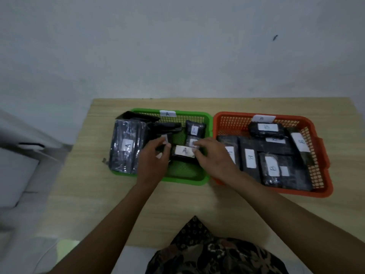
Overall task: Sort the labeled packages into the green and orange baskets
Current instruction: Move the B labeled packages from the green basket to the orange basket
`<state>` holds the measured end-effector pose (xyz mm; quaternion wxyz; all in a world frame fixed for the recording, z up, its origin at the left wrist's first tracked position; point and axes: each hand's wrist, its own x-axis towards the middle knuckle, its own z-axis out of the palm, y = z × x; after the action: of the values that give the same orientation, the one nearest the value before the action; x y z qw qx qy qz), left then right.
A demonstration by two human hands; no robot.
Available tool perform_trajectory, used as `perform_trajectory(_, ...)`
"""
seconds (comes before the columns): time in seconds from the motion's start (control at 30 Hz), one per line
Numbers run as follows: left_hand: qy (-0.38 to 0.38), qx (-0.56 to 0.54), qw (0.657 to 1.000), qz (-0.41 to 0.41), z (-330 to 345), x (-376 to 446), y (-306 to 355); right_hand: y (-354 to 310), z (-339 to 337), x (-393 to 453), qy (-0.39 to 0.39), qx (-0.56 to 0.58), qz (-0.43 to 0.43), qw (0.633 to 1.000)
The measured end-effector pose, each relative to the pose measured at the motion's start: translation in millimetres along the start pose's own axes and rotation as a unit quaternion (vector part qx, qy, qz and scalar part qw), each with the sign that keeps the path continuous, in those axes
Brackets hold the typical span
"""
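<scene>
A pale wood-grain worktop (83, 194) fills the middle of the frame, its far edge against a plain wall. Two mesh baskets sit directly on it, side by side and touching or nearly so. The green basket (187, 179) lies at centre, a tag marked A on its far rim. The orange basket (324, 186) lies to the right of centre, likewise tagged; the letter is blurred.

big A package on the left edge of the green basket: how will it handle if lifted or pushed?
The big A package has glossy, wrinkled black wrap, so probably slippery to pinch. It overhangs the green basket rim and lies tilted, so a push may tip or slide it. It looks boxy and likely stiff; weight cannot be told.
</scene>
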<state>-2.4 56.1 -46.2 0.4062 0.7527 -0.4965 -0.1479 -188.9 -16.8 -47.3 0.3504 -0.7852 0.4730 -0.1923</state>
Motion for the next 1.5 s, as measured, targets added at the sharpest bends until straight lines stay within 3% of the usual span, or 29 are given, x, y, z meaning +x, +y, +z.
perform_trajectory(0.13, 0.107, 0.083, 0.991, 0.021, -55.5, 19.2, -34.3, -51.1, 42.2, 32.7, -0.039, 0.111, 0.043, 0.992)
perform_trajectory(0.23, 0.088, 0.124, 0.987, -0.055, -81.0, 30.1, -65.2, -80.8, 71.4, 55.2, -0.106, 0.181, 0.122, 0.970)
perform_trajectory(0.33, 0.045, 0.091, 0.984, -0.145, -90.9, 36.3, -86.9, -98.4, 97.8, 68.9, -0.118, 0.212, 0.164, 0.956)
perform_trajectory(0.67, 0.026, -0.042, 0.994, -0.102, -73.2, 29.7, -94.5, -91.7, 117.8, 63.6, 0.047, 0.367, 0.210, 0.905)
perform_trajectory(0.8, 0.006, -0.062, 0.995, -0.075, -60.7, 32.9, -87.5, -65.0, 90.6, 53.9, 0.118, 0.339, 0.203, 0.911)
perform_trajectory(0.97, 0.064, 0.016, 0.997, -0.032, -62.1, 38.5, -96.8, -33.9, 64.3, 43.8, 0.205, 0.279, 0.225, 0.911)
perform_trajectory(1.07, 0.067, 0.039, 0.996, -0.054, -67.6, 42.1, -105.5, -27.3, 64.3, 43.0, 0.193, 0.259, 0.236, 0.916)
perform_trajectory(1.17, 0.037, 0.011, 0.987, -0.157, -68.7, 48.0, -111.9, -31.5, 68.0, 42.7, 0.183, 0.220, 0.247, 0.926)
perform_trajectory(1.23, 0.016, 0.009, 0.979, -0.204, -68.3, 54.1, -117.9, -36.6, 70.8, 41.4, 0.187, 0.156, 0.236, 0.941)
perform_trajectory(1.3, 0.005, 0.032, 0.980, -0.194, -67.7, 58.8, -124.4, -47.1, 73.0, 39.9, 0.201, 0.063, 0.197, 0.958)
perform_trajectory(1.4, 0.011, 0.032, 0.981, -0.192, -66.8, 63.6, -131.7, -68.9, 77.8, 45.2, 0.249, -0.058, 0.049, 0.966)
perform_trajectory(1.5, 0.014, 0.021, 0.979, -0.201, -67.5, 64.1, -140.7, -90.3, 96.8, 61.9, 0.168, -0.062, -0.099, 0.979)
